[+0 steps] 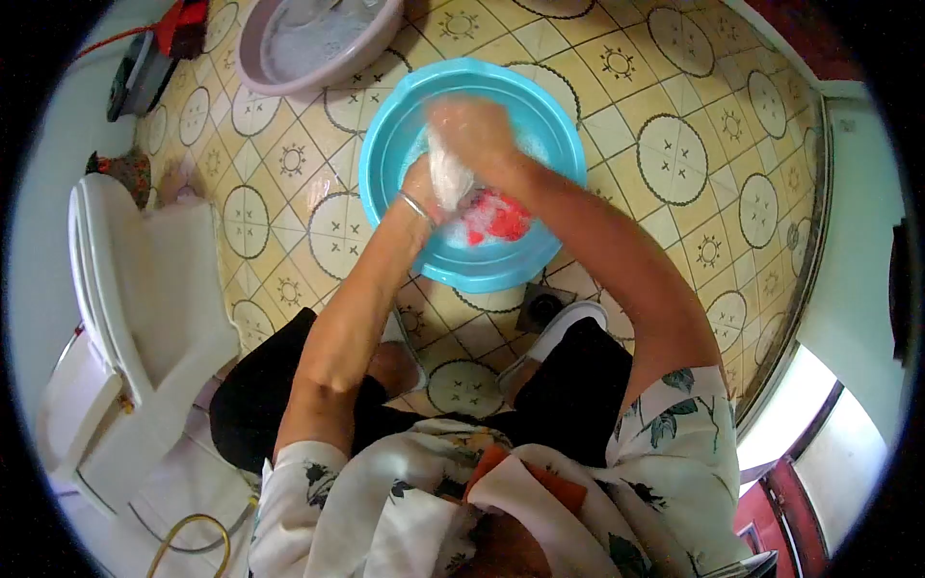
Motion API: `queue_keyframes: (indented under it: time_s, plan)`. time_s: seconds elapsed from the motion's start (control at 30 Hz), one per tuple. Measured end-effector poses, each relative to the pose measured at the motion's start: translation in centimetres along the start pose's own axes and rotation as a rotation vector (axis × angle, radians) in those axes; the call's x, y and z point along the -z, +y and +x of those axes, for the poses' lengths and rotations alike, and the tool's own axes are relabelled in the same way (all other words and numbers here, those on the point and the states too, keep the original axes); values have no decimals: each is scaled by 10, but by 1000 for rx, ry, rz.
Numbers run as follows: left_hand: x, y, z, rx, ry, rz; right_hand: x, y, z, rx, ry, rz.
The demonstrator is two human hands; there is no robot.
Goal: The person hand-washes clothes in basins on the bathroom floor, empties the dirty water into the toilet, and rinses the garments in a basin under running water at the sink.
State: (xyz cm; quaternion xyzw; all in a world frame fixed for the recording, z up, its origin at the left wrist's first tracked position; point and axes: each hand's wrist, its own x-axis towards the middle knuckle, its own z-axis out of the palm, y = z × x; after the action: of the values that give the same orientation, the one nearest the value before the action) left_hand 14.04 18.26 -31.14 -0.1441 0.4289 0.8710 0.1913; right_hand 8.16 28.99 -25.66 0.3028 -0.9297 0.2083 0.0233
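Note:
A light-blue basin [465,280] stands on the floor before me, with soapy water inside. Over the water, my left hand [421,185], with a bracelet at its wrist, is closed on a wet white cloth [448,175]. My right hand [474,127] is above it at the cloth's upper end, closed against the fabric; motion smears its fingers. A red cloth [503,218] lies in the suds just below the hands. How the white cloth is folded between the hands cannot be made out.
A pinkish basin [252,69] of sudsy water holding something pale stands at the upper left. To the left is a white plastic chair [154,289], with a yellow hose [198,518] below it. A dark floor drain [544,305] is near my foot on the patterned tiles [672,159].

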Motion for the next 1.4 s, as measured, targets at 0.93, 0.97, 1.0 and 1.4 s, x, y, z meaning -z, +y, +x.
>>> queue_keyframes:
  time_s: [0.93,0.97,1.0,1.4]
  plan:
    - [-15,27,-36,145,-50,-195,14,-64,-33,348,38,278]
    - [-20,23,-32,226,-37,-427,14,-51,-25,282,-72,199]
    - [-25,19,-28,231,-18,-471,7,-32,-18,159,-24,145]
    - [-10,63,1,539,149,-146,5,46,-39,-192,-392,1234]
